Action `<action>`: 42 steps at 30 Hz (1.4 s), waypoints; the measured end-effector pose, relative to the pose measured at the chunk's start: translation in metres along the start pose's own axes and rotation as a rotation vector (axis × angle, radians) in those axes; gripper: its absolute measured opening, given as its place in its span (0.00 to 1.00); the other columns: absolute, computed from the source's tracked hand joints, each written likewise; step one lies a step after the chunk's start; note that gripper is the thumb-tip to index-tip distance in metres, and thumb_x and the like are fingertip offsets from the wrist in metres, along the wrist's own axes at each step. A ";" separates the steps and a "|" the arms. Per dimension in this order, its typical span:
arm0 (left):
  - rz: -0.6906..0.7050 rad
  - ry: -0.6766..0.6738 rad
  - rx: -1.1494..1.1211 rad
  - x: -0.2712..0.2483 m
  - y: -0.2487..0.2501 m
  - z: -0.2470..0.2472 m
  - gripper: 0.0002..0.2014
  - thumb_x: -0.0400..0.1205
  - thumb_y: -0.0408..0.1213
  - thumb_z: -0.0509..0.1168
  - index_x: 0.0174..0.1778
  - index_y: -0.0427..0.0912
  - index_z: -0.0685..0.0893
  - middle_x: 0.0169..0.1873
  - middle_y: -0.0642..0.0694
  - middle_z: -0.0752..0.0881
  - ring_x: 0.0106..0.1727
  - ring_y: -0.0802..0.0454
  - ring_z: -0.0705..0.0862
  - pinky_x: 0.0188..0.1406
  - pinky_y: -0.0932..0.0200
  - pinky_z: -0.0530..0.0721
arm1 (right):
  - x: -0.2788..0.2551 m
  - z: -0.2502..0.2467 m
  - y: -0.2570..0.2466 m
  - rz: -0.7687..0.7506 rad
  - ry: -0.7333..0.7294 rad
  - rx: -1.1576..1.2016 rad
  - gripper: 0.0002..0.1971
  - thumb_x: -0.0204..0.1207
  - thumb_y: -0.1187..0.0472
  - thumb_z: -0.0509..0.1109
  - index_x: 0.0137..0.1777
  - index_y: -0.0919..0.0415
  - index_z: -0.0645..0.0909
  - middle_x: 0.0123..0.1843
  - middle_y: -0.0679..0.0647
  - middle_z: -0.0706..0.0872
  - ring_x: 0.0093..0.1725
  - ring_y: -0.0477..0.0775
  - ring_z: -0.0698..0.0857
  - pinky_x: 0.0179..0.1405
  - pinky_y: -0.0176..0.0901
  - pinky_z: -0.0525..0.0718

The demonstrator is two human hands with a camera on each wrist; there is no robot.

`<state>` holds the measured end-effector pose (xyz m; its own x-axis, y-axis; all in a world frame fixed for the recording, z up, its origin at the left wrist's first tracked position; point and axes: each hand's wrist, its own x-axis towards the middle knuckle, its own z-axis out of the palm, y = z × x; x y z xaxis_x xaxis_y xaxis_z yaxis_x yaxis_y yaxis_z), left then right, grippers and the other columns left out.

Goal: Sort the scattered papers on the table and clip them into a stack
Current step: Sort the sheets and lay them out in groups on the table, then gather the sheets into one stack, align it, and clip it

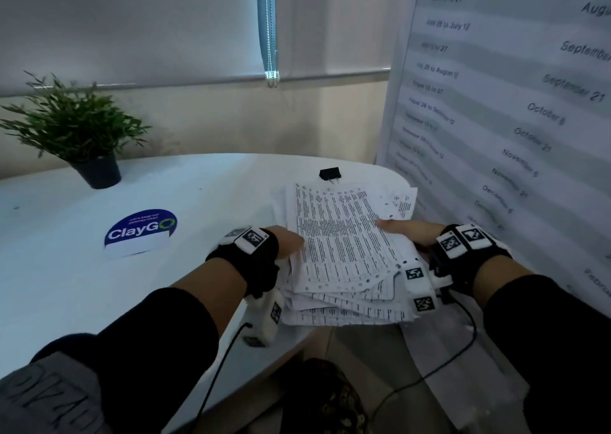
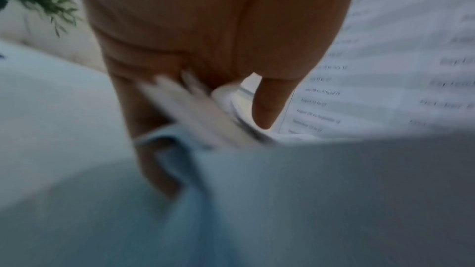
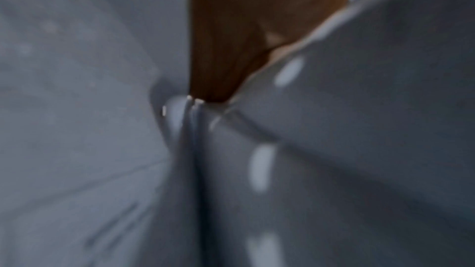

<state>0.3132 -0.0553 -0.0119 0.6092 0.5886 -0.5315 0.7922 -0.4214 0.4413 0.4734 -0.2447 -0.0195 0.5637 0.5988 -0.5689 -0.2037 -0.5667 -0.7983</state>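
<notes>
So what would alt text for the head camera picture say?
Two hands, left hand and right hand, grip an uneven stack of printed papers over a white table. A black binder clip lies beyond it, a potted plant far left.

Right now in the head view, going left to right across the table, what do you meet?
potted plant → ClayGo sticker → left hand → stack of papers → right hand → schedule poster
</notes>
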 end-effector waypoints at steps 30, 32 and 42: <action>0.562 0.827 -1.104 -0.182 -0.211 -0.128 0.20 0.69 0.31 0.79 0.55 0.41 0.82 0.47 0.45 0.87 0.46 0.48 0.87 0.43 0.59 0.84 | -0.098 0.250 -0.109 -0.910 0.045 0.206 0.21 0.66 0.69 0.78 0.59 0.65 0.82 0.52 0.58 0.89 0.54 0.62 0.87 0.56 0.61 0.86; 0.543 0.827 -1.091 -0.183 -0.220 -0.120 0.21 0.70 0.29 0.78 0.57 0.39 0.82 0.44 0.49 0.87 0.42 0.54 0.86 0.36 0.64 0.83 | -0.090 0.262 -0.100 -0.895 0.050 0.189 0.20 0.68 0.68 0.77 0.61 0.64 0.81 0.54 0.57 0.88 0.56 0.61 0.86 0.58 0.61 0.84; 0.554 0.823 -1.069 -0.161 -0.263 -0.103 0.19 0.67 0.24 0.79 0.48 0.48 0.85 0.45 0.49 0.90 0.48 0.49 0.89 0.47 0.53 0.87 | -0.066 0.288 -0.062 -0.905 -0.150 0.333 0.39 0.46 0.53 0.86 0.60 0.65 0.81 0.52 0.58 0.90 0.53 0.58 0.89 0.48 0.51 0.88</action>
<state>0.0030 0.0319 0.0315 0.3382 0.8999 0.2753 -0.1600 -0.2333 0.9591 0.2187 -0.0856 0.0108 0.5150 0.8082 0.2857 0.0273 0.3177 -0.9478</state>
